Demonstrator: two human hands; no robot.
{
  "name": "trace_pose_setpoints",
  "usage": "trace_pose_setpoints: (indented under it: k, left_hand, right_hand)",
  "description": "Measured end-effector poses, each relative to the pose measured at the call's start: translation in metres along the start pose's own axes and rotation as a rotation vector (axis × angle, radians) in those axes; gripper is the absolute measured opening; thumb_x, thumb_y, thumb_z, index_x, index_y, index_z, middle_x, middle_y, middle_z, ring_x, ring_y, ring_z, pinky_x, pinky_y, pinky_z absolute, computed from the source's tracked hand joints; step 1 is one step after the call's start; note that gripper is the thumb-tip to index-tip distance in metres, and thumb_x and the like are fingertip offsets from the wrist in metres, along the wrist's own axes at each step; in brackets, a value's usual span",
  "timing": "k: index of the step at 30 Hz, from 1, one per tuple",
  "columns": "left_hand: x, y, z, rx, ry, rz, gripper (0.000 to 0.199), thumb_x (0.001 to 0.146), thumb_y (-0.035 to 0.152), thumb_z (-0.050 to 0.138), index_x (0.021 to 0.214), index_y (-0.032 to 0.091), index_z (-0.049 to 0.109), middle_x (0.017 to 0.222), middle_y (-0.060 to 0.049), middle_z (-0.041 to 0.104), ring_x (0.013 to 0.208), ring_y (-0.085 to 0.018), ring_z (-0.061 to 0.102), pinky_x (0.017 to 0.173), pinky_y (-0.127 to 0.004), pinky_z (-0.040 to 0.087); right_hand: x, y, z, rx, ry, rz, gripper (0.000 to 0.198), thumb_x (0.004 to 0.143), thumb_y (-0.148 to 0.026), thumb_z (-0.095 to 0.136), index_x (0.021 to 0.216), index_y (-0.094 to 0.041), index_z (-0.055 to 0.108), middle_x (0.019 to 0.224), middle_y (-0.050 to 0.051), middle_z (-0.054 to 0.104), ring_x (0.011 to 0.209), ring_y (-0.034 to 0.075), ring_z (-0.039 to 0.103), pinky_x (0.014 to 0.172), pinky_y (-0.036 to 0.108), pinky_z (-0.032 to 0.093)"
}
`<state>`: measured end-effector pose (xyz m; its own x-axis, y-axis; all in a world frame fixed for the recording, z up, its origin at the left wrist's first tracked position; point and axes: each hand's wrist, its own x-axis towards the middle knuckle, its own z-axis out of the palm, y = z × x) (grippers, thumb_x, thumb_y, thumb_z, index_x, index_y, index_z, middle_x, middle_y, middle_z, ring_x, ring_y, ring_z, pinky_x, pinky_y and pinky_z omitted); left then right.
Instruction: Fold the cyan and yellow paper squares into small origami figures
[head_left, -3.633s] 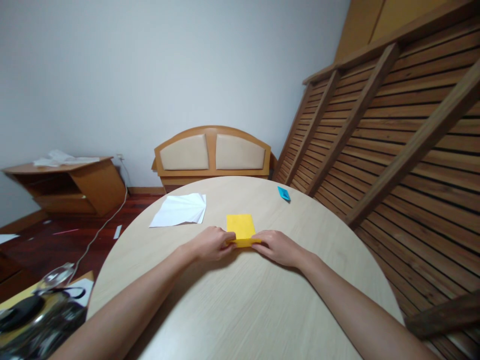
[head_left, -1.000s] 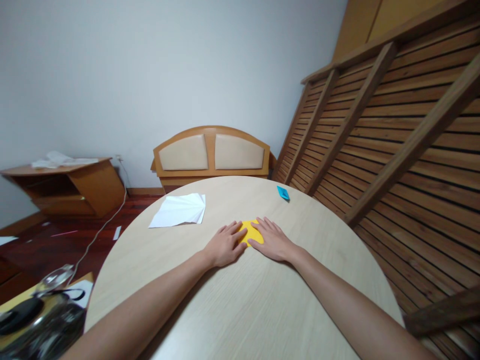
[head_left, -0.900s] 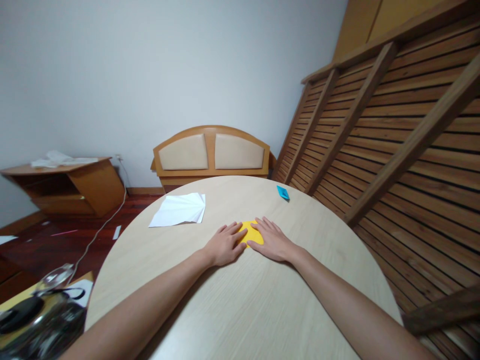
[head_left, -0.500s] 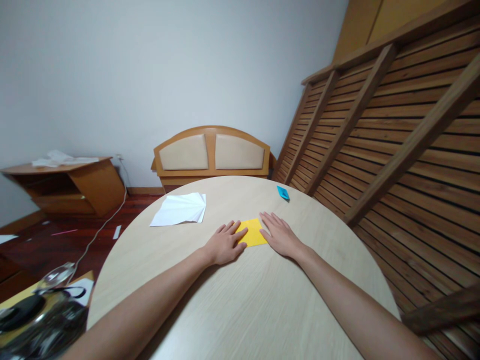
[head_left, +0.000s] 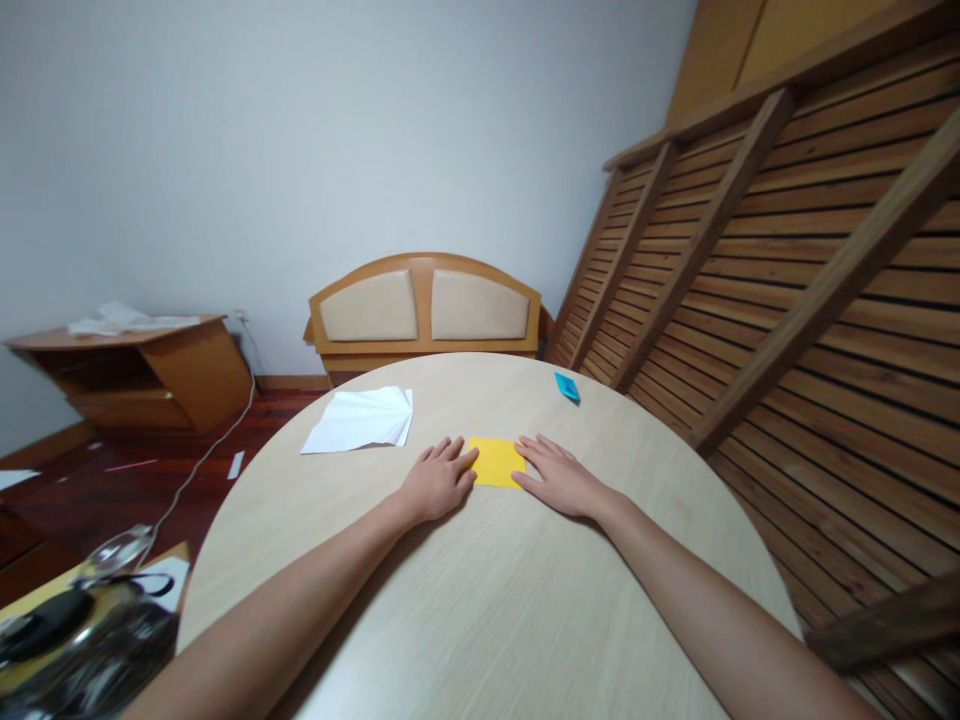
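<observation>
A small yellow sheet of paper [head_left: 497, 463] lies flat on the round pale wooden table [head_left: 480, 600], between my two hands. My left hand [head_left: 439, 480] rests palm down at its left edge, fingers spread, with the index finger and thumb tips at the paper's side. On the opposite edge, my right hand [head_left: 559, 475] lies flat with its fingers apart, thumb and fingertips touching the paper. Neither hand grips anything.
Creased white paper [head_left: 361, 418] lies at the table's back left, and a small blue folded paper [head_left: 568, 387] at the back right. A slatted wooden frame [head_left: 750, 260] leans along the right. A glass pot [head_left: 82, 630] stands low at the left.
My left hand has slid left, off the yellow paper to its edge. My right fingers have come onto its right edge, and the paper now lies straighter.
</observation>
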<state>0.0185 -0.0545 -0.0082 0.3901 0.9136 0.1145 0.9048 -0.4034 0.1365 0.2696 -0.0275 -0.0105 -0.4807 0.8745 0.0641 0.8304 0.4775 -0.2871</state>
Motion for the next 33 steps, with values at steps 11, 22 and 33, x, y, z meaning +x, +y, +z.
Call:
trace_pose_setpoints:
  k: [11, 22, 33]
  left_hand:
    - [-0.005, 0.012, -0.007, -0.075, 0.201, 0.277, 0.029, 0.097, 0.028, 0.045, 0.116, 0.023, 0.066, 0.118, -0.006, 0.069, 0.107, -0.021, 0.064, 0.097, -0.04, 0.048]
    - [-0.004, 0.008, 0.003, -0.093, 0.146, 0.254, 0.04, 0.096, 0.041, 0.049, 0.126, 0.018, 0.061, 0.137, -0.011, 0.059, 0.128, -0.026, 0.053, 0.109, -0.045, 0.041]
    - [-0.007, 0.003, -0.002, -0.18, 0.067, 0.504, 0.047, 0.093, 0.042, 0.055, 0.133, 0.018, 0.057, 0.141, -0.012, 0.055, 0.133, -0.027, 0.049, 0.114, -0.044, 0.037]
  right_hand:
    - [-0.013, -0.023, -0.017, -0.158, 0.153, -0.118, 0.052, 0.087, -0.058, 0.058, 0.111, -0.013, 0.067, 0.115, 0.016, 0.065, 0.116, 0.031, 0.054, 0.099, 0.042, 0.04]
    - [-0.018, -0.026, -0.029, -0.091, 0.068, -0.389, 0.021, 0.09, -0.037, 0.063, 0.084, -0.02, 0.075, 0.087, 0.006, 0.068, 0.086, 0.02, 0.061, 0.076, 0.03, 0.043]
    - [-0.017, -0.021, -0.015, 0.082, -0.016, -0.366, 0.069, 0.086, -0.054, 0.061, 0.144, -0.019, 0.047, 0.148, 0.012, 0.048, 0.137, 0.028, 0.042, 0.115, 0.044, 0.031]
